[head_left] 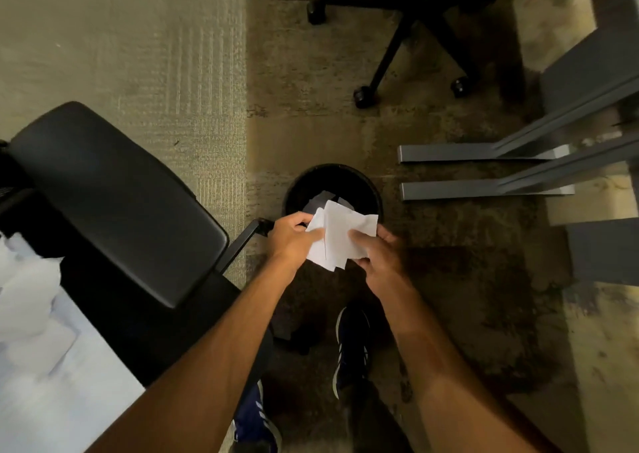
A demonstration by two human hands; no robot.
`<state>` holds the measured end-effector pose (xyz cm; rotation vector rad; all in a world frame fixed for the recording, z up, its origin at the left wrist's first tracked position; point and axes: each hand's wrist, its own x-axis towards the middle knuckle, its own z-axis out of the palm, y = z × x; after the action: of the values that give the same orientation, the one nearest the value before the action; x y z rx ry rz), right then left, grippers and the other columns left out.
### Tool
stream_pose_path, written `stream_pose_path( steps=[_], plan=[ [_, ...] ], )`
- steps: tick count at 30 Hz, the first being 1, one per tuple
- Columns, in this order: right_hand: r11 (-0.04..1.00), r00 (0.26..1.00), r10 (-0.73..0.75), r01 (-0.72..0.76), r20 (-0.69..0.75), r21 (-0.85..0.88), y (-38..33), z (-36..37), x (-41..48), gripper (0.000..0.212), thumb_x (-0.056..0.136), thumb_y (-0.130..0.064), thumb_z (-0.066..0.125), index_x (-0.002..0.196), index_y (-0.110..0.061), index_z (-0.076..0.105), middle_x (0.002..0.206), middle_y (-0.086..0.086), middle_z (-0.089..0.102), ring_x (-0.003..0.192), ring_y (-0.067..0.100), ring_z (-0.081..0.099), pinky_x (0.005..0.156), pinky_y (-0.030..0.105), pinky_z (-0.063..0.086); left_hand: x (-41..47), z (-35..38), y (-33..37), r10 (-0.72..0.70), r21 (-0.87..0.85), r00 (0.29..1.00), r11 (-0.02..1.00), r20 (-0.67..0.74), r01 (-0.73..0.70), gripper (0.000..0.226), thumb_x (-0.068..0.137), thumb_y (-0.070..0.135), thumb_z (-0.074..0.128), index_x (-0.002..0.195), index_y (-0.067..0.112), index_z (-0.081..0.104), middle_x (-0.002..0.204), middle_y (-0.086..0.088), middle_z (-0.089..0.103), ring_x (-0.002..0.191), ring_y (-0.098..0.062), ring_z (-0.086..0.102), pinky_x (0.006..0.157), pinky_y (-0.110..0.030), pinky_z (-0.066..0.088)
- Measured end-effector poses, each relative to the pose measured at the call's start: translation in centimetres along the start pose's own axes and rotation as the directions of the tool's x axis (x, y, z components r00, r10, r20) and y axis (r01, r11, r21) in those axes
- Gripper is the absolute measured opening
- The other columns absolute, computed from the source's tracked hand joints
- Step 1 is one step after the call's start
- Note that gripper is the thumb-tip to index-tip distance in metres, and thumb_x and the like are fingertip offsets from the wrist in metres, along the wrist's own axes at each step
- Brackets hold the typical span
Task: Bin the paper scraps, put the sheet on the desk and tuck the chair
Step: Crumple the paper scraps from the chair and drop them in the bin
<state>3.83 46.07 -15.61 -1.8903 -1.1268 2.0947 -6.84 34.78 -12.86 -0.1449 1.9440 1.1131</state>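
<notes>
I hold a bunch of white paper scraps (340, 233) in both hands just above the near rim of a round black bin (301, 184). My left hand (288, 238) pinches their left edge and my right hand (377, 250) grips their right side. Some paper lies inside the bin behind the scraps. The black office chair (117, 197) stands at my left, its seat turned toward me. A white desk (45, 383) fills the lower left corner, with white paper (24, 279) lying on it.
A second black chair's wheeled base (408, 20) stands at the top. Grey desk legs and feet (484, 169) reach in from the right, close to the bin. My two blue shoes (352, 345) stand on the carpet below the bin.
</notes>
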Motion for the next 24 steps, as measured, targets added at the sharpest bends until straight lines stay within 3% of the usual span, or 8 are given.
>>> stream_pose_path(
  steps=[2,4,7,11,14,18,21,24],
  plan=[
    [0.999,0.999,0.044,-0.043,-0.026,0.025,0.6,-0.2,1.7,0.030,0.083,-0.006,0.080,0.106,-0.022,0.071,0.103,0.003,0.072,0.096,0.025,0.069,0.067,0.034,0.059,1.9,0.9,-0.3,-0.076,-0.058,0.997,0.995,0.015,0.077,0.023,0.087,0.010,0.078,0.109,0.010,0.072,0.108,-0.014,0.074,0.098,-0.033,0.072,0.085,-0.048,0.061],
    [0.997,0.997,0.070,-0.069,-0.045,0.022,1.0,-0.3,3.4,0.033,0.085,-0.004,0.077,0.114,-0.018,0.070,0.101,0.004,0.070,0.092,0.024,0.068,0.066,0.034,0.058,3.7,1.8,-0.8,-0.146,-0.152,0.988,0.976,0.059,0.153,0.027,0.088,0.006,0.076,0.114,0.007,0.069,0.111,-0.014,0.073,0.095,-0.029,0.072,0.077,-0.044,0.062],
    [0.996,0.994,0.093,-0.093,-0.059,0.005,1.8,-0.3,5.7,0.038,0.089,-0.001,0.071,0.125,-0.012,0.066,0.096,0.003,0.068,0.083,0.019,0.065,0.063,0.032,0.057,5.7,2.7,-1.2,-0.204,-0.212,0.968,0.949,0.149,0.233,0.021,0.090,-0.002,0.068,0.104,0.013,0.069,0.097,-0.007,0.072,0.083,-0.019,0.068,0.065,-0.034,0.059],
    [0.993,0.990,0.116,-0.118,-0.079,-0.022,3.0,0.4,8.6,0.039,0.092,-0.001,0.068,0.129,-0.010,0.063,0.104,0.008,0.066,0.084,0.021,0.064,0.065,0.034,0.058,8.3,3.7,-2.1,-0.217,-0.197,0.968,0.951,0.124,0.239,0.025,0.091,-0.007,0.060,0.096,0.016,0.067,0.104,-0.010,0.070,0.094,-0.027,0.065,0.073,-0.042,0.061],
    [0.989,0.988,0.129,-0.134,-0.080,-0.055,3.9,0.9,10.8,0.037,0.092,-0.002,0.067,0.127,-0.013,0.064,0.101,0.009,0.067,0.085,0.023,0.066,0.073,0.041,0.063,10.7,4.5,-3.2,-0.219,-0.093,0.974,0.970,0.060,0.224,0.025,0.093,-0.004,0.061,0.113,0.011,0.065,0.124,-0.019,0.066,0.111,-0.036,0.064,0.091,-0.051,0.059],
    [0.984,0.983,0.168,-0.172,-0.077,-0.043,4.7,1.4,13.0,0.037,0.094,-0.001,0.064,0.130,-0.011,0.060,0.114,0.014,0.062,0.090,0.027,0.063,0.079,0.042,0.062,13.4,5.4,-4.4,-0.231,-0.007,0.972,0.973,0.054,0.231,0.030,0.095,0.007,0.065,0.125,0.008,0.064,0.129,-0.020,0.064,0.115,-0.037,0.063,0.093,-0.049,0.058],
    [0.975,0.978,0.204,-0.207,-0.043,-0.080,4.9,1.8,14.1,0.039,0.099,-0.007,0.061,0.138,-0.008,0.054,0.124,0.015,0.058,0.111,0.033,0.061,0.083,0.040,0.058,14.9,5.5,-4.5,-0.190,0.221,0.980,0.960,0.061,0.172,0.053,0.100,0.034,0.059,0.143,0.005,0.049,0.140,-0.019,0.057,0.124,-0.037,0.057,0.101,-0.041,0.050],
    [0.958,0.977,0.213,-0.214,-0.029,-0.191,4.7,1.7,14.8,0.042,0.104,-0.015,0.057,0.145,-0.006,0.050,0.137,0.016,0.054,0.127,0.033,0.055,0.091,0.039,0.053,15.7,5.3,-4.7,-0.123,0.420,0.992,0.903,0.043,0.093,0.069,0.102,0.045,0.050,0.155,0.004,0.031,0.155,-0.019,0.041,0.138,-0.037,0.045,0.102,-0.037,0.043]
  ],
)
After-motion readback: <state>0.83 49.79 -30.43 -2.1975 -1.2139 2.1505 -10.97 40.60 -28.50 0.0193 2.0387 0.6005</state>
